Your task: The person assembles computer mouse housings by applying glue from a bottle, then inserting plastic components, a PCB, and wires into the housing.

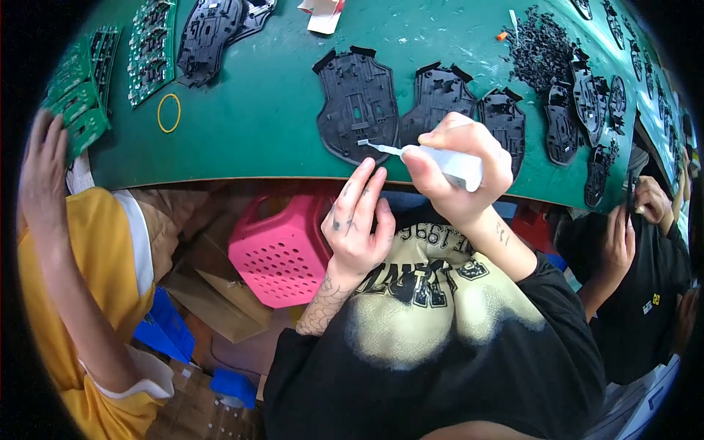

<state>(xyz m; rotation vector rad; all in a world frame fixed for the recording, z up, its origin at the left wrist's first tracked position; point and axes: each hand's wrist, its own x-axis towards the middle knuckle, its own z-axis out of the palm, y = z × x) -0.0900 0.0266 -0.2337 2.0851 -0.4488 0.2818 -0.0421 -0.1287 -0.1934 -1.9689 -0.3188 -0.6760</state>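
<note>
- The right hand (458, 169) grips a white plastic squeeze bottle (447, 164), its thin nozzle touching a flat black plastic shell (357, 103) on the green work mat (264, 110).
- The left hand (357, 227) rests open, fingers at the mat's near edge, just below that shell.
- Two more black shells (438, 95) lie alongside.

bare green mat (264, 117) left of the black shells (357, 103); parts pile (539, 51) blocks right.

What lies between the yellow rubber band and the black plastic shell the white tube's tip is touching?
In the head view, only bare green mat separates the yellow rubber band from the black plastic shell under the white tube.
</note>
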